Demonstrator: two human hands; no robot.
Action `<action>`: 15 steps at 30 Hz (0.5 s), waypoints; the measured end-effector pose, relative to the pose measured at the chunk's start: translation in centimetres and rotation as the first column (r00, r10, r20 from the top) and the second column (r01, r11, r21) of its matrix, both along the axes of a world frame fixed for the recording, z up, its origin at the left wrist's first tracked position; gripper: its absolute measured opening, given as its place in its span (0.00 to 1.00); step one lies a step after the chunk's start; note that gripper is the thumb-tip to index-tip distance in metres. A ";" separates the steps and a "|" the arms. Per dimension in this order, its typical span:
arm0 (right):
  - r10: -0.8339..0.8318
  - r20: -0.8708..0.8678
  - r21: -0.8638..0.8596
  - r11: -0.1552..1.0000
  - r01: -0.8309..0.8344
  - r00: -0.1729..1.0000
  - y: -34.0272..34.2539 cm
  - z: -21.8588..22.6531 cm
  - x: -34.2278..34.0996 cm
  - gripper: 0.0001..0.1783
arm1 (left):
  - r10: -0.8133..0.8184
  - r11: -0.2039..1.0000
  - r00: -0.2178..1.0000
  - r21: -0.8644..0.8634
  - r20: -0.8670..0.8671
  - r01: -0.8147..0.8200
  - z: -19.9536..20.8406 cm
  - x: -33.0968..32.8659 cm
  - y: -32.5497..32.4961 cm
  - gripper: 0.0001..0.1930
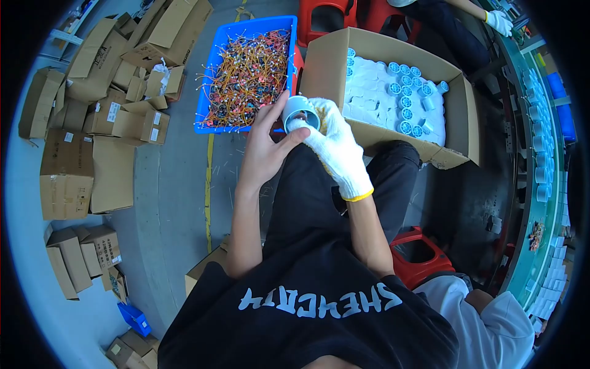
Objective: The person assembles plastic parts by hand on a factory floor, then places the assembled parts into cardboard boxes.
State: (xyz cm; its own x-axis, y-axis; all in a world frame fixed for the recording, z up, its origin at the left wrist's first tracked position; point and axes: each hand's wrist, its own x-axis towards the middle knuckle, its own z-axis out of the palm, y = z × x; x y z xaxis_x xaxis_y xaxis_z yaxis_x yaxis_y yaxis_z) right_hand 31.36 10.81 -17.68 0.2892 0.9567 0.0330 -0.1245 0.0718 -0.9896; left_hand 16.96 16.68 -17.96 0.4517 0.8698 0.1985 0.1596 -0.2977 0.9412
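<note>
Over my lap, both hands are closed on a pale blue-white hollow cylindrical housing (295, 103), its open end turned toward me. My bare left hand (265, 142) grips its left side, the thumb at the lower rim. On the right side is my right hand (335, 144) in a white knit glove, its thumb reaching into the opening. Something dark shows inside the housing, too small to name. Just beyond the left hand, a blue bin (212, 74) is heaped with orange-wired small parts (249, 77). Beyond the right hand, an open carton (381, 40) contains several similar round housings (406, 102).
Opened cartons (67, 172) pile up at the left. Red stools (421, 252) stand at the right and far side. A green workbench (522, 246) along the right carries a row of round housings (541, 144). A co-worker's gloved hand (499, 23) is at the far right; another person's pale sleeve (485, 326) is near right.
</note>
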 end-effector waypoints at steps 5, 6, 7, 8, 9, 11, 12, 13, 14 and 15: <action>0.040 0.016 0.006 0.999 -0.041 0.999 -0.4 0.7 0.5 0.23 | -0.102 0.995 0.995 -0.015 0.010 0.102 1.1 -0.2 -0.2 0.39; 0.031 0.013 0.014 0.999 -0.031 0.999 -0.4 0.8 0.5 0.23 | -0.103 0.995 0.995 -0.014 0.011 0.103 1.3 -0.1 -0.2 0.39; 0.030 0.014 0.015 0.999 -0.030 0.999 -0.3 0.6 0.5 0.23 | -0.083 0.997 0.997 -0.008 -0.009 0.083 1.5 0.1 -0.3 0.38; 0.001 0.095 0.052 0.999 -0.006 0.995 -0.2 0.3 0.5 0.22 | -0.062 0.998 0.998 -0.003 -0.029 0.062 1.6 0.3 -0.4 0.38; -0.031 0.174 0.090 0.996 0.016 0.984 -0.1 -0.1 0.5 0.21 | -0.040 0.999 0.998 0.003 -0.048 0.041 1.8 0.4 -0.5 0.37; -0.063 0.251 0.130 0.991 0.031 0.966 -0.1 -0.1 0.3 0.21 | -0.013 0.999 0.998 0.045 -0.065 0.016 2.0 0.7 -0.7 0.37; -0.079 0.287 0.132 0.990 0.042 0.955 -0.2 0.3 0.2 0.20 | 0.015 0.996 0.997 0.086 -0.082 -0.008 2.1 0.7 -0.8 0.37; -0.094 0.324 0.134 0.990 0.052 0.941 -0.4 0.6 0.0 0.20 | 0.044 0.991 0.994 0.127 -0.098 -0.032 2.2 0.8 -0.9 0.37; -0.108 0.360 0.137 0.989 0.062 0.927 -0.5 0.8 -0.1 0.19 | 0.047 0.991 0.994 0.127 -0.097 -0.034 2.3 0.9 -1.1 0.37; -0.105 0.360 0.136 0.989 0.059 0.927 -0.4 0.7 -0.3 0.19 | 0.064 0.989 0.993 0.137 -0.098 -0.051 2.4 0.9 -1.4 0.36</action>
State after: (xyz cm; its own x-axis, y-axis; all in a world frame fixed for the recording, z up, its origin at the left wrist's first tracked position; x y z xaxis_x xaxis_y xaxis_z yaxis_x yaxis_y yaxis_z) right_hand 31.05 10.36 -16.95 0.3127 0.9123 0.2646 0.2556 0.1874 -0.9484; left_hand 17.91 15.27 -15.57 0.4254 0.8636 0.2708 0.2727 -0.4076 0.8715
